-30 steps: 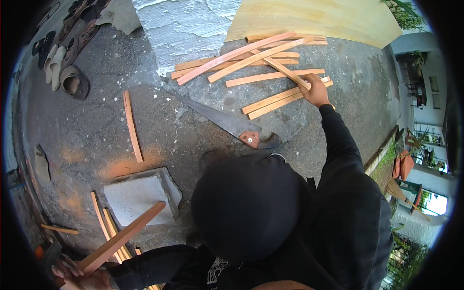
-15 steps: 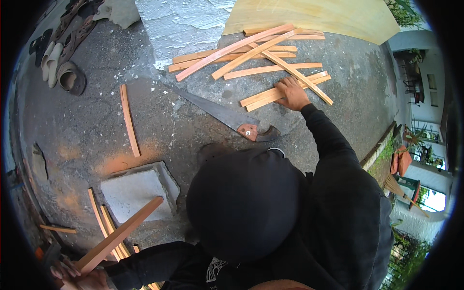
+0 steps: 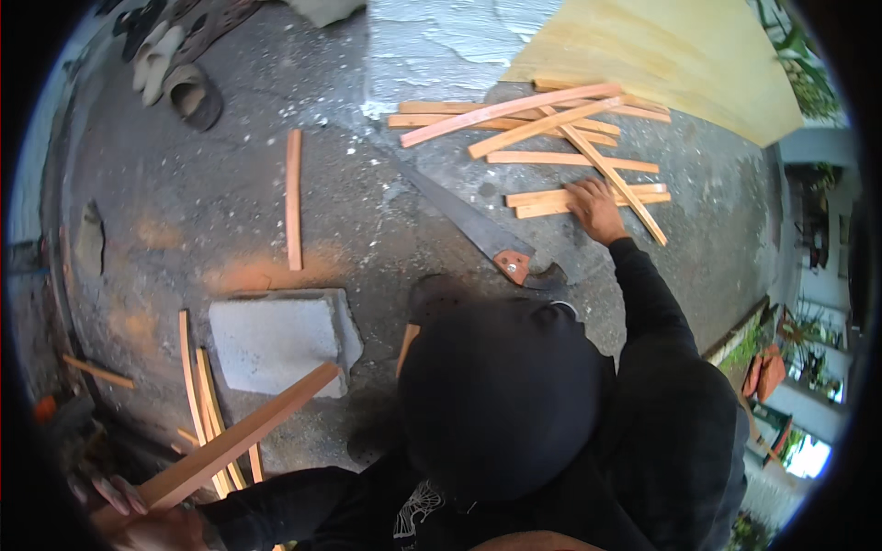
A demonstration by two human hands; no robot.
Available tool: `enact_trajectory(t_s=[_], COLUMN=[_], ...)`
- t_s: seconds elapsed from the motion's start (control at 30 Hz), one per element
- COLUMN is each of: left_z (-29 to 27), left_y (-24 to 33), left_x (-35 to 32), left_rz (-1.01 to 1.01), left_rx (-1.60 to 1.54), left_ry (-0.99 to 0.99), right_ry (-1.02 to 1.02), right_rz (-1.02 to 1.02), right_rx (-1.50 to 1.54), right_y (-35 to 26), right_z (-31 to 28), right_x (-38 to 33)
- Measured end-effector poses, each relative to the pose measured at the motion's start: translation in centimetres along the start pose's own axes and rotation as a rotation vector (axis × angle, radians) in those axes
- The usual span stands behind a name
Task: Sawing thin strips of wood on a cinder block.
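Note:
At the lower left, my left hand [image 3: 152,523] is closed around the near end of a long reddish wooden strip [image 3: 248,427], which slants up to the right over a grey concrete block [image 3: 266,342]. My right hand [image 3: 599,211] reaches forward to the right, its fingers curled over a pair of pale wooden strips [image 3: 542,204] lying side by side on the ground. Just beyond it several more wooden strips [image 3: 542,158] lie in a loose, crossing pile. Left of that hand rests a handsaw [image 3: 464,223] with a brown and black handle.
One wooden strip [image 3: 294,202] lies alone on the concrete ground. More strips [image 3: 209,413] lie beside the block. Sandals and shoes [image 3: 188,92] stand at the far left. A yellowish board [image 3: 661,64] lies behind the pile. A dark rounded shape [image 3: 501,399] covers the lower middle.
The whole view has shifted and turned, so the pile and saw appear farther right. My right hand stays on the pair of strips; my left still grips its strip.

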State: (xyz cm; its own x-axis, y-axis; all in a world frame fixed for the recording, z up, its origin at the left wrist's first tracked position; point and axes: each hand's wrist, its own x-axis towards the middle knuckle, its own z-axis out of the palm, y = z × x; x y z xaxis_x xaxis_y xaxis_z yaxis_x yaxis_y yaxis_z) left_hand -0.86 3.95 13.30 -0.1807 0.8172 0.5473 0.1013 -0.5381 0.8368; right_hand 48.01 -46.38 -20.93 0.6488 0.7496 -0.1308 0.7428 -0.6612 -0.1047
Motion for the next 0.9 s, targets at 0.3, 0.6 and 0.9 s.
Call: enact_trajectory(t_s=[0.3,0.6,0.9], left_z=[3.3,4.5,5.8], left_y=[-3.9,-12.8,-19.9], left_x=[-2.4,-9.1,-16.0], left_rz=[-0.261,-0.411,-0.556], left_rx=[0.240,0.469,0.605], left_ry=[-0.218,-0.631,-0.755], right_ry=[-0.232,0.229,-0.134], right_rz=[-0.060,-0.395,-1.476], right_rx=[-0.029,0.757,0.166], right_y=[1.8,-23.6,-51.7], right_z=[-3.8,-18.7,-31.8], right_x=[2.4,7.8,14.5])
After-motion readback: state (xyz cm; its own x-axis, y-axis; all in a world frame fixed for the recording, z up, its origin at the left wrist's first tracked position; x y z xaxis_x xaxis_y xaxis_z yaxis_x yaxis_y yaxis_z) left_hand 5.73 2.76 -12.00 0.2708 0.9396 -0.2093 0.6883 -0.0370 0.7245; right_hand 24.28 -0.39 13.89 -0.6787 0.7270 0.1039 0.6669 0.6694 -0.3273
